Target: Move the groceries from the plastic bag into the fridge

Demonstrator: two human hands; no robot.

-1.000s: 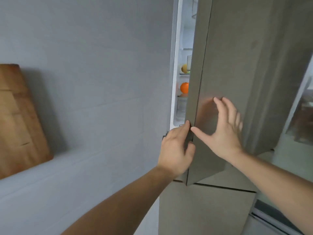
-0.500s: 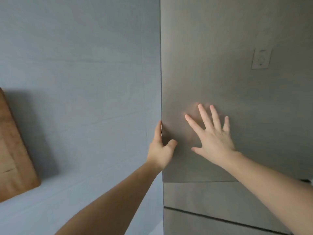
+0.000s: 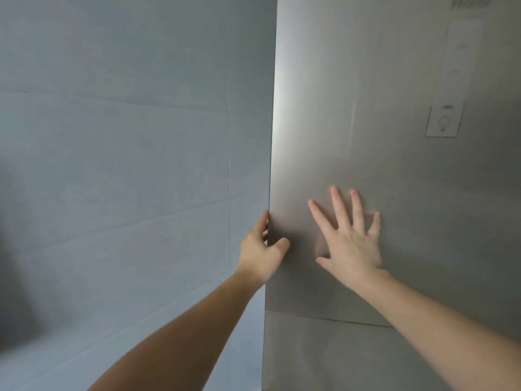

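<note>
step: likely closing fridge door [image 3: 380,122] | right hand [image 3: 351,244] pressing flat, splayed, grasping nothing | left hand [image 3: 262,249] pinching door's left edge | next: probably releasing both hands

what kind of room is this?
Most likely a home kitchen: a tall brushed-steel fridge door with a small control panel, set beside a grey tiled wall. Both hands, left hand and right hand, are on the door.

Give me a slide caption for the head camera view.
Right hand flat on the steel fridge door, left hand at its edge.
</note>
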